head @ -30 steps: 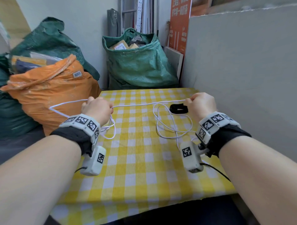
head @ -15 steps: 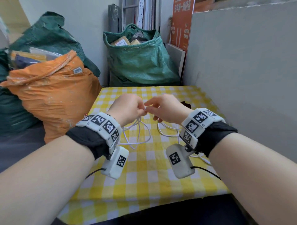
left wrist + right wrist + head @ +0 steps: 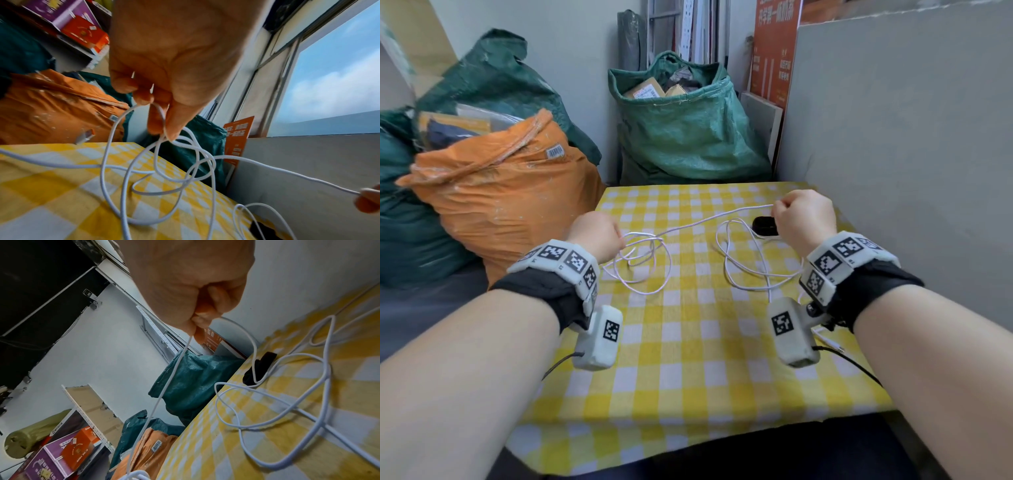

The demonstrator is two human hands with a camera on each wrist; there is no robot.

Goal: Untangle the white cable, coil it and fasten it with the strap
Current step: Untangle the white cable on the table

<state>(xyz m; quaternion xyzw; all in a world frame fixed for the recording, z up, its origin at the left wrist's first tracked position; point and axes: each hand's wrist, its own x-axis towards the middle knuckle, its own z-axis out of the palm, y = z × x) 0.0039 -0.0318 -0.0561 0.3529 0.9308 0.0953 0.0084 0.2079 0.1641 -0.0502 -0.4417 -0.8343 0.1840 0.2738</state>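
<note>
A thin white cable (image 3: 709,219) stretches between both hands above the yellow checked table (image 3: 688,342). My left hand (image 3: 599,233) pinches a bunch of loops (image 3: 164,134) at thumb and fingertips; more loops hang from it onto the cloth (image 3: 640,270). My right hand (image 3: 803,216) pinches the cable (image 3: 193,332) at the far right. More loose loops (image 3: 753,270) lie on the cloth below the right hand. The black strap (image 3: 763,224) lies on the table just left of the right hand, partly hidden by it; in the right wrist view the strap (image 3: 261,366) has cable crossing it.
An orange sack (image 3: 506,195) stands off the table's left edge, a green sack (image 3: 688,126) beyond the far edge. A grey board (image 3: 893,154) walls the right side. One cable plug (image 3: 832,344) lies near the right wrist.
The hands, close together at the table's middle half a second ago, have moved apart. The cable now runs taut between them, as it did a second ago.
</note>
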